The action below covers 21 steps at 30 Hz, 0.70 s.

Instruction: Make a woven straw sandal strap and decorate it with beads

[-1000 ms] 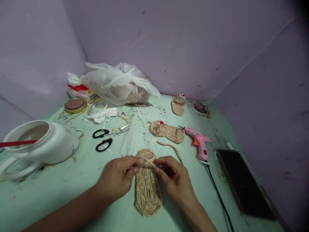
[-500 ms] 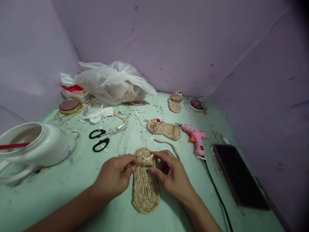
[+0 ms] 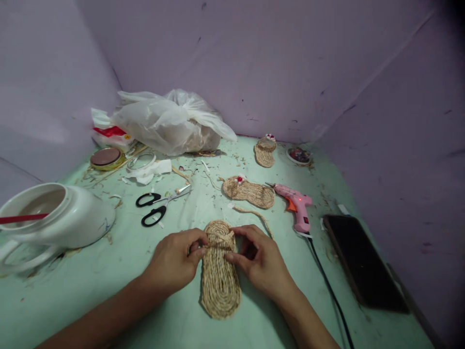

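A coiled straw-rope slipper [image 3: 221, 283] lies flat on the table in front of me, with a crossed braided strap [image 3: 221, 238] over its upper part. My left hand [image 3: 178, 257] pinches the strap's left end at the slipper's edge. On the opposite edge, my right hand [image 3: 258, 257] has its forefinger at the strap's upper right end and its thumb on the slipper's surface below. Beyond them lies a second straw slipper [image 3: 250, 193] with a red bead and white trim. A loose length of straw braid [image 3: 254, 213] rests between the two slippers.
Black-handled scissors [image 3: 160, 206] lie open at left, near a white pot [image 3: 90, 213]. A pink glue gun [image 3: 296, 203] with a lit red light and a phone [image 3: 363, 261] are at right. Behind are a plastic bag [image 3: 170, 123], a small slipper [image 3: 265, 152] and a bead dish [image 3: 299, 155].
My right thumb has moved inward from the slipper's right edge onto its surface, and the forefinger has spread upward. The left hand keeps its pinch. The whole view has shifted slightly.
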Each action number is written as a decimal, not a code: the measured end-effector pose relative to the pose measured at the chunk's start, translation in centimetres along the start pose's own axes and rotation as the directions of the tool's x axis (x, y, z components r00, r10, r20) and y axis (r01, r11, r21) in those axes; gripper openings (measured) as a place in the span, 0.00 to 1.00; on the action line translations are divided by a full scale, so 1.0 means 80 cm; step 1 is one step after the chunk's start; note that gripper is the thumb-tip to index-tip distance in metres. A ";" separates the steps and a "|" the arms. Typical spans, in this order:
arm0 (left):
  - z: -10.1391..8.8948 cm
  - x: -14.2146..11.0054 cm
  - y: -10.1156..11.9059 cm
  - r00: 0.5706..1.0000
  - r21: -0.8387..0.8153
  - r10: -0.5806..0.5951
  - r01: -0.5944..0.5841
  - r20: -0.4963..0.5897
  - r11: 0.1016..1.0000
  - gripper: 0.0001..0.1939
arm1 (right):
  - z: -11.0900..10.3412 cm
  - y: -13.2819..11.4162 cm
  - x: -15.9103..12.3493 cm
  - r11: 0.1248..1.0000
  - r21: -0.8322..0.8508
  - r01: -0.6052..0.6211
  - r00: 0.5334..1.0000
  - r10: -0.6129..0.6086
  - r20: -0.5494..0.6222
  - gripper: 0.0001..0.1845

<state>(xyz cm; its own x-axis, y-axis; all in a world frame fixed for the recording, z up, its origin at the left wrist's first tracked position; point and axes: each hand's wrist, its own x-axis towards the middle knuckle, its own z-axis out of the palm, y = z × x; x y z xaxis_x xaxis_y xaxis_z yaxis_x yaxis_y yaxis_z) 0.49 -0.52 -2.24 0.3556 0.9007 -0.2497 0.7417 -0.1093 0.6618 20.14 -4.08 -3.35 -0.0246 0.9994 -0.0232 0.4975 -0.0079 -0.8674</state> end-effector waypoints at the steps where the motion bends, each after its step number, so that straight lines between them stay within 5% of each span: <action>1: -0.002 0.002 0.000 1.000 -0.051 -0.013 0.014 0.022 0.999 0.05 | 0.000 0.000 0.000 0.999 0.031 -0.020 1.000 0.020 -0.010 0.26; 3: -0.004 0.004 0.000 0.998 -0.138 -0.018 0.025 0.053 0.990 0.05 | 0.000 -0.002 0.000 0.996 0.084 -0.012 0.998 0.016 -0.053 0.28; 7: -0.007 0.006 -0.001 0.998 -0.173 -0.018 0.027 0.052 0.985 0.08 | 0.005 -0.012 -0.002 0.985 0.076 0.156 0.970 -0.138 -0.200 0.10; 10: -0.006 0.005 -0.001 0.999 -0.201 -0.002 0.011 0.046 0.980 0.10 | 0.013 -0.020 -0.002 0.973 0.067 0.222 0.951 -0.200 -0.237 0.12; 21: -0.005 0.006 -0.001 0.999 -0.236 0.031 -0.027 0.017 0.971 0.09 | 0.025 -0.021 -0.001 0.972 0.076 0.222 0.939 -0.192 -0.284 0.09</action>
<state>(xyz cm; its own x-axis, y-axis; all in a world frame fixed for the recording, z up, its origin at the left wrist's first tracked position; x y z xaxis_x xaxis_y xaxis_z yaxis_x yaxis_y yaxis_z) 0.39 0.08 -2.10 0.3881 0.8897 -0.2405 0.5768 -0.0310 0.8163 17.60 -4.25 -2.90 0.1273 0.9497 0.2860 0.4127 0.2115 -0.8860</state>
